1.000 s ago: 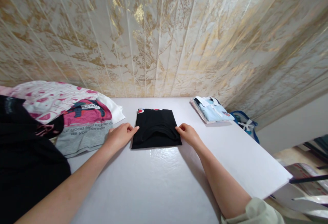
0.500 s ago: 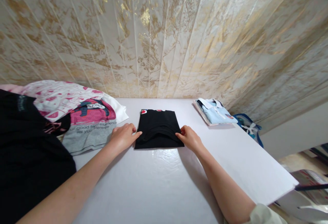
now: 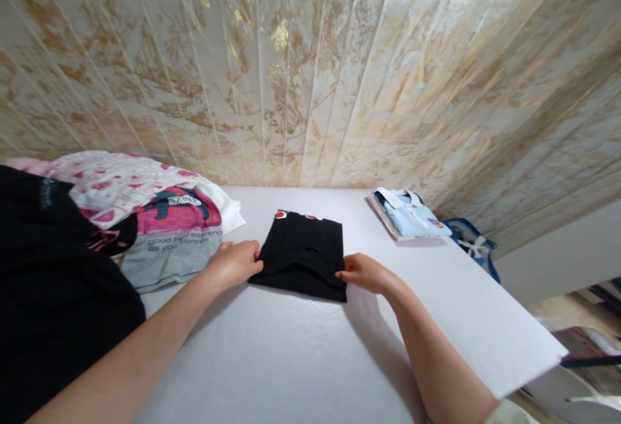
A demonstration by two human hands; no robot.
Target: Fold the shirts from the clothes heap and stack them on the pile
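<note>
A folded black shirt (image 3: 308, 236) is being held on a white table (image 3: 291, 359), its collar being turned toward the near side and red-and-white printed patches being shown along its far edge. At the shirt's left edge, the near corner is being pinched between the thumb and fingers of the left hand (image 3: 237, 262). At the shirt's right edge, the fabric is being gripped in the same way by the right hand (image 3: 366, 272). The shirt is being held slightly askew, its right near corner being set closer than its left. Left of the shirt, a grey garment (image 3: 165, 268) with a pink panel and lettering is being displayed; farther left, a large black garment (image 3: 53, 301) and a pink-patterned white garment (image 3: 111, 181) are being seen. Right of and beyond the shirt, a light blue collared garment (image 3: 410, 213) is being supported by a folded stack. Beyond the shirt, the background is being filled by a gold-patterned curtain (image 3: 291, 87).
</note>
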